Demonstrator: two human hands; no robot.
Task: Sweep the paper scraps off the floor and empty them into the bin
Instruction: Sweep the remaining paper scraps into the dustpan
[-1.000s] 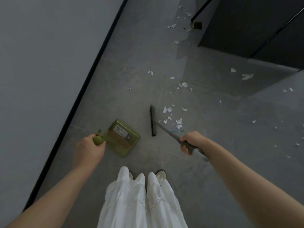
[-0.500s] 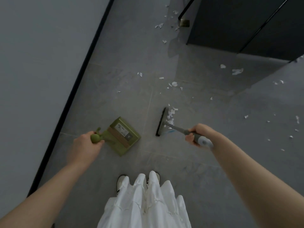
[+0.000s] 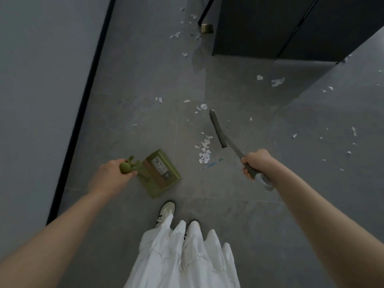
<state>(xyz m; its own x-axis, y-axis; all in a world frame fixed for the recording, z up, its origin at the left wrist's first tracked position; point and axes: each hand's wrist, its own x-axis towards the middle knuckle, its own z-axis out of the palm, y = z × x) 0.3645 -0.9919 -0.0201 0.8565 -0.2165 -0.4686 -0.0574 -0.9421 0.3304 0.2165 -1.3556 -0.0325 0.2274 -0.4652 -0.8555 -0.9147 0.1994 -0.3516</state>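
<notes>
Left hand (image 3: 113,177), arm extended forward and down, fingers curled round the knobbed end of the green dustpan (image 3: 161,173), whose pan sits on the grey floor (image 3: 228,215) just ahead of the person's white shoes (image 3: 166,212). Right hand (image 3: 257,162), arm stretched further out, fist wrapped round the grey handle of the brush (image 3: 219,129); the brush head points away from the body. A small heap of paper scraps (image 3: 204,151) lies on the floor between dustpan and brush head; further scraps lie scattered towards the dark cabinet (image 3: 291,28) and along the wall (image 3: 41,80). Compared with half a second earlier, the brush head has swung from the left of the heap to its right, leaving the scraps exposed, while the left hand's grip and the dustpan's position are unchanged
</notes>
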